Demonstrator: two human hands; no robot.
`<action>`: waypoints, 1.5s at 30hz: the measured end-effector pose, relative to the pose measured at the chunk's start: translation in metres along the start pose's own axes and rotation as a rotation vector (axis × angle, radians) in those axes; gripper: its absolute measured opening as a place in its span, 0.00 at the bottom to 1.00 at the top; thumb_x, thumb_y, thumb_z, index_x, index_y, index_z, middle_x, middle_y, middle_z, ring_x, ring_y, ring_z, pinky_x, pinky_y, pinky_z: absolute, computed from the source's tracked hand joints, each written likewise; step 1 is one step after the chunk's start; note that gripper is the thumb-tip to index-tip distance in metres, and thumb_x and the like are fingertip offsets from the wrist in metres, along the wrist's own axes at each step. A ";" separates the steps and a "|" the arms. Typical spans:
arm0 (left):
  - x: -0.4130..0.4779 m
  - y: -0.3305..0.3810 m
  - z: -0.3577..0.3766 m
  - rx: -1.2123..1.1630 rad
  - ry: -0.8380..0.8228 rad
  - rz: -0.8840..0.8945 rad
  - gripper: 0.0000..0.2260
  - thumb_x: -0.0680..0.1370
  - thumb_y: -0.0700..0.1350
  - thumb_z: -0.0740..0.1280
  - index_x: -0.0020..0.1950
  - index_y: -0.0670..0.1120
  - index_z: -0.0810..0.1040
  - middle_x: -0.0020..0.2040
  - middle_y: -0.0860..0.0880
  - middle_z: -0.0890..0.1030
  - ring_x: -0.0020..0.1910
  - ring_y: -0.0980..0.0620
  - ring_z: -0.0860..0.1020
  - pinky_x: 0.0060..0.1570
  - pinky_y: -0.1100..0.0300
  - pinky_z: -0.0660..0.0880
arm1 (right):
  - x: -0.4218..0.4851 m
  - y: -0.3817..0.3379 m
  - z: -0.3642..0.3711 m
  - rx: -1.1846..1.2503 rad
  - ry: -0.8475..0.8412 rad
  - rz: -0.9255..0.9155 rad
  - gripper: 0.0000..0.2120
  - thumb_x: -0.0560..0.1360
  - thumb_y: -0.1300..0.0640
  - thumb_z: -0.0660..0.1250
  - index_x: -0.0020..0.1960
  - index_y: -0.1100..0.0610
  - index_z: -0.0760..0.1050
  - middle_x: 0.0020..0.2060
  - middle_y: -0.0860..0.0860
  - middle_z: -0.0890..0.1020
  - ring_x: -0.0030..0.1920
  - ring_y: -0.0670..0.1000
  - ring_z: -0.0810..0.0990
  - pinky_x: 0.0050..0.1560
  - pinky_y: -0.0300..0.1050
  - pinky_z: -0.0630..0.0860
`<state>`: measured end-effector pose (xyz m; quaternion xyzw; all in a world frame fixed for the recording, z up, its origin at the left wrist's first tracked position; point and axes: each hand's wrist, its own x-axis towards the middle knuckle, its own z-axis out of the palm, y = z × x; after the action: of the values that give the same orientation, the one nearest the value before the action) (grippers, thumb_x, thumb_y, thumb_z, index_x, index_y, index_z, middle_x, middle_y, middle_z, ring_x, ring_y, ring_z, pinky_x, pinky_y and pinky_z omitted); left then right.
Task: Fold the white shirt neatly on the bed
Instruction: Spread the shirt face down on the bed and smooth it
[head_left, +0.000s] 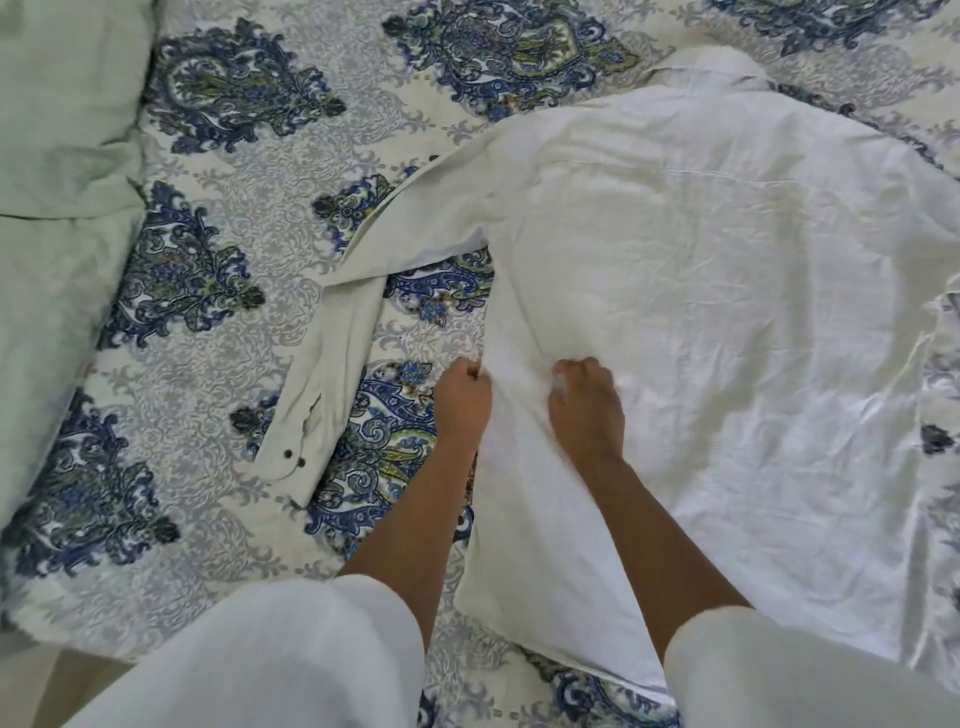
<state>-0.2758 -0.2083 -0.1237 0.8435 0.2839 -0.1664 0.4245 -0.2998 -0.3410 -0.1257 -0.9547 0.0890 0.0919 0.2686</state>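
Observation:
The white shirt (701, 291) lies spread face down on the patterned bed cover, its collar at the far right. One long sleeve (343, 332) bends down to the left, its buttoned cuff pointing toward me. My left hand (462, 400) pinches the shirt's left side edge with closed fingers. A little to its right, my right hand (584, 405) presses down on the shirt body, fingers curled into the fabric. Both hands are slightly blurred. The shirt's right side runs out of view.
The bed cover (218, 322) has blue and green paisley prints. A pale green pillow or blanket (57, 171) lies along the left edge. My white sleeves fill the bottom of the view.

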 end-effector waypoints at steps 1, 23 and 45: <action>0.002 -0.001 -0.002 -0.057 -0.006 -0.047 0.05 0.78 0.39 0.62 0.46 0.39 0.75 0.43 0.41 0.78 0.42 0.45 0.74 0.41 0.55 0.71 | 0.005 0.001 -0.003 0.058 0.014 0.120 0.13 0.75 0.64 0.58 0.58 0.60 0.73 0.56 0.57 0.74 0.56 0.57 0.73 0.46 0.47 0.71; 0.045 0.039 -0.006 0.259 0.259 0.257 0.11 0.80 0.47 0.59 0.58 0.43 0.73 0.55 0.44 0.75 0.52 0.46 0.74 0.41 0.56 0.68 | 0.041 0.011 -0.013 0.262 -0.179 0.344 0.05 0.75 0.59 0.56 0.41 0.57 0.68 0.41 0.52 0.74 0.41 0.51 0.71 0.41 0.44 0.67; -0.021 -0.017 -0.010 0.027 -0.183 0.080 0.05 0.79 0.37 0.59 0.50 0.40 0.73 0.44 0.43 0.77 0.43 0.45 0.76 0.42 0.54 0.72 | -0.005 0.015 -0.020 0.252 -0.146 0.089 0.14 0.76 0.65 0.59 0.60 0.60 0.74 0.62 0.54 0.74 0.63 0.55 0.68 0.62 0.47 0.66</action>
<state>-0.3021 -0.1991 -0.1175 0.8413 0.2077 -0.2293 0.4434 -0.3050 -0.3635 -0.1151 -0.8993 0.1220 0.1612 0.3878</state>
